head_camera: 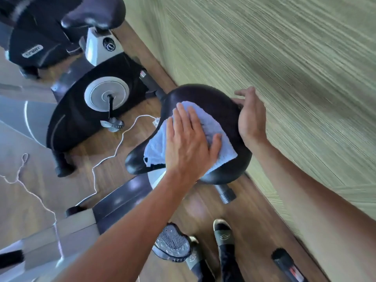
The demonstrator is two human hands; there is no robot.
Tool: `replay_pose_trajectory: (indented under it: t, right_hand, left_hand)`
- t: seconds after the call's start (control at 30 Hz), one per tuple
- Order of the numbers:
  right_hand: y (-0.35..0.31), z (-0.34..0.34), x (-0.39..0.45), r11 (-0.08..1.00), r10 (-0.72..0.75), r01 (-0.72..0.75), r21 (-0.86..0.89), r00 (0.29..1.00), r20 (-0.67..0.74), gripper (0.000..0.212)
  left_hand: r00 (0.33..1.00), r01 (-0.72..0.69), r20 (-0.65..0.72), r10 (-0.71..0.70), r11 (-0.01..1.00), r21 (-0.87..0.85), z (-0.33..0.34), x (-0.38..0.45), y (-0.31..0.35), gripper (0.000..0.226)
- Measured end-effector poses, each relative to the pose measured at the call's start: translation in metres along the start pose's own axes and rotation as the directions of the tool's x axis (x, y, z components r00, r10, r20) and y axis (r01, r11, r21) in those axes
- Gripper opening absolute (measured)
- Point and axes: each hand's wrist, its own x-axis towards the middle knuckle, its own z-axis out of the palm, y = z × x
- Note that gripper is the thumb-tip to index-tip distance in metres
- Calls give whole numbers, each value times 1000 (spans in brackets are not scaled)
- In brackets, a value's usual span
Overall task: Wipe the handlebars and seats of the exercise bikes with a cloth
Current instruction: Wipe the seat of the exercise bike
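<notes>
1. We note a wood-plank floor [203, 210]; a pale striped wall panel [284, 58] runs along the right.
2. We count two exercise bikes: the near bike seat [205, 94], black, centre; the far bike [97, 102] up left, with its own seat [93, 15].
3. One light-blue cloth [213, 131] lies on the near seat.
4. Left hand [189, 139] presses the cloth flat, fingers straight.
5. Right hand [250, 119] curls over the seat's right edge.
6. One white cable [114, 153] trails across the floor.
</notes>
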Motion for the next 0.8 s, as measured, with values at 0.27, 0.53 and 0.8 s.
replay_pose_trajectory:
  t: [0.27,0.53,0.8]
  right_hand:
    - [6,3,-1,955,-271,270,-126,963,13,36]
    - [-39,23,-13,286,-574,949,-135,282,769,57]
    - [-80,9,-7,-20,-341,1000,-10,3,940,62]
  left_hand:
    - [949,207,-176,-260,940,-272,-31,-23,-17,77]
    - [789,590,138,-599,674,-444,-39,-41,0,65]
    - [860,486,187,-474,653,-581,-71,-34,-16,25]
